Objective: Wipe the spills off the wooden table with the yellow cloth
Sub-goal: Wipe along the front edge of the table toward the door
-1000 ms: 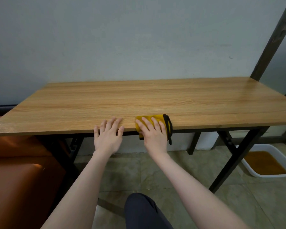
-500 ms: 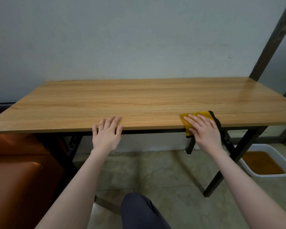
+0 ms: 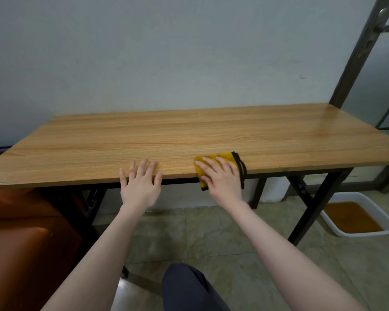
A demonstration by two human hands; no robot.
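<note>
Room: pale grey-white wall behind a long wooden table; tiled floor below.
Table: light wood grain running along its length, black folding legs beneath; a faint sheen shows on the top far to the right of the right hand. No spill can be made out on the wood.
Yellow cloth: mustard-yellow, folded into a small pad with a black stitched border along its right side. It lies on the table's near edge, directly under the right hand, and its lower part droops over the edge below the fingers. A yellow-green strip shows within the black border just right of the knuckles.
Right hand: laid flat on the cloth, fingers straight and slightly spread, pressing it to the wood; palm and wrist hang off the near edge.
Left hand: fingers straight and spread, fingertips resting on the bare near edge, holding nothing; it sits just left of the cloth, apart from it.
White tub: on the floor, low and well right of the right hand, holding brown liquid.
Orange-brown seat: below and left of the left hand.
Dark metal post: slanting up, far right of both hands.
Dark trouser knee: at the bottom, between the forearms.
</note>
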